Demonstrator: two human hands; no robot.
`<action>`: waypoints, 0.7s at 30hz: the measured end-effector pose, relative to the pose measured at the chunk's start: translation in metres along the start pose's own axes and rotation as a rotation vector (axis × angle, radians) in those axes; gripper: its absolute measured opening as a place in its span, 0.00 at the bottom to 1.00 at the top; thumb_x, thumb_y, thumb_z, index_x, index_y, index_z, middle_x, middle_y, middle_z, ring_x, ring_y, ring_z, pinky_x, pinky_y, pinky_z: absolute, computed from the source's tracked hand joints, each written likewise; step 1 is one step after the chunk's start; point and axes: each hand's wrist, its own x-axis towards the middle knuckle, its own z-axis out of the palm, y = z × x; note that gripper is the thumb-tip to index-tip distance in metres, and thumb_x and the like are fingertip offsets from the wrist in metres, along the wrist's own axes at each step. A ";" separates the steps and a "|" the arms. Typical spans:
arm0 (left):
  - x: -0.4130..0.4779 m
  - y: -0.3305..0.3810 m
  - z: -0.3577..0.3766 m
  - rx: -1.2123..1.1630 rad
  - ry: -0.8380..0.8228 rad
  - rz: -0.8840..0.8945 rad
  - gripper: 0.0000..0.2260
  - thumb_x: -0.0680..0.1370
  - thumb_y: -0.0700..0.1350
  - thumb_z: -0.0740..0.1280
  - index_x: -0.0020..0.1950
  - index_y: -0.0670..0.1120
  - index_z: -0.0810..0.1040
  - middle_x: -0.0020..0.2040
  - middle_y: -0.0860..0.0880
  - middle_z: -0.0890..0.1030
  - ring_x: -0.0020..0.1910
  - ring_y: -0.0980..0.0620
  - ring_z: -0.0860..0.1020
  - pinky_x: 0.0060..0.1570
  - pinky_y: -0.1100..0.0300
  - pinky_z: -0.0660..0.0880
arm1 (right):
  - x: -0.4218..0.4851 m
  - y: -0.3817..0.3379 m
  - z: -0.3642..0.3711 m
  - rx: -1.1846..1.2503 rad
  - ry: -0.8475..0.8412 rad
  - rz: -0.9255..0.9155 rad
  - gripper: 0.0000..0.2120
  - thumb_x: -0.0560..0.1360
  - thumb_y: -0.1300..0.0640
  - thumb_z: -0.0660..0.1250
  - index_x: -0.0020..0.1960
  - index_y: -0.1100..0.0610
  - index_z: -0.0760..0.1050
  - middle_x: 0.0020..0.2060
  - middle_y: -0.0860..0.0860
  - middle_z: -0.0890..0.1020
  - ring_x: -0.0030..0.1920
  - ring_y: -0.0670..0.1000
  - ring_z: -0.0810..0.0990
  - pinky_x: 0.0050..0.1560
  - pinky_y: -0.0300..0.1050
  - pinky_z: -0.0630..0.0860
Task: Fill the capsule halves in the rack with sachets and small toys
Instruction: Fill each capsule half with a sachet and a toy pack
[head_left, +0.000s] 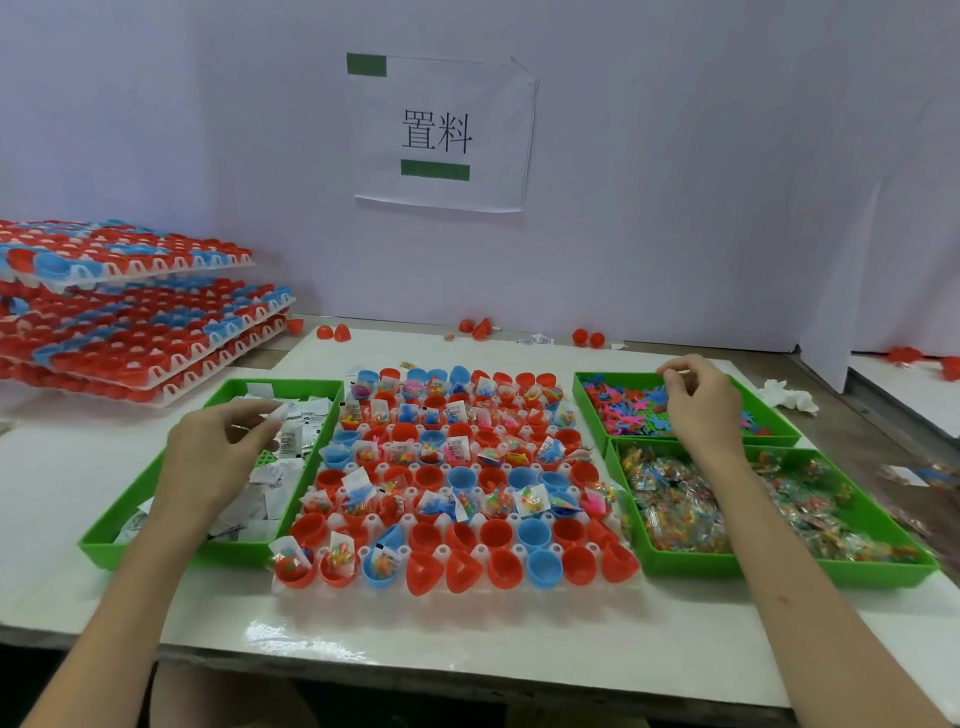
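Your left grip (218, 447) pinches a sachet (280, 413), your right grip (701, 400) curls over the toys (623, 410), holding I cannot tell what, so drop each gently into an empty capsule half (493, 532).

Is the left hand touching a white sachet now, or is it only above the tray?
Touching. The head view shows the left hand pinching a white sachet between thumb and fingertips, above the green tray.
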 end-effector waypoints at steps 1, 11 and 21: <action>-0.002 0.002 -0.002 -0.021 0.054 0.022 0.12 0.78 0.39 0.70 0.60 0.40 0.82 0.44 0.44 0.85 0.39 0.50 0.82 0.45 0.62 0.79 | 0.000 0.000 -0.001 0.021 0.001 0.017 0.08 0.83 0.60 0.59 0.51 0.55 0.77 0.41 0.51 0.81 0.36 0.49 0.83 0.31 0.39 0.72; -0.012 0.096 -0.008 -0.425 0.329 0.112 0.06 0.78 0.44 0.70 0.54 0.48 0.84 0.44 0.51 0.85 0.42 0.53 0.83 0.45 0.63 0.79 | -0.031 -0.105 -0.023 0.714 -0.032 0.037 0.12 0.84 0.60 0.58 0.47 0.53 0.78 0.31 0.46 0.73 0.27 0.45 0.73 0.34 0.40 0.73; -0.101 0.177 0.047 -1.074 0.026 -0.137 0.06 0.75 0.48 0.70 0.40 0.53 0.86 0.36 0.52 0.83 0.38 0.56 0.82 0.44 0.62 0.80 | -0.132 -0.171 -0.015 1.006 -0.276 0.039 0.08 0.79 0.50 0.64 0.48 0.51 0.81 0.28 0.47 0.72 0.23 0.45 0.68 0.24 0.37 0.68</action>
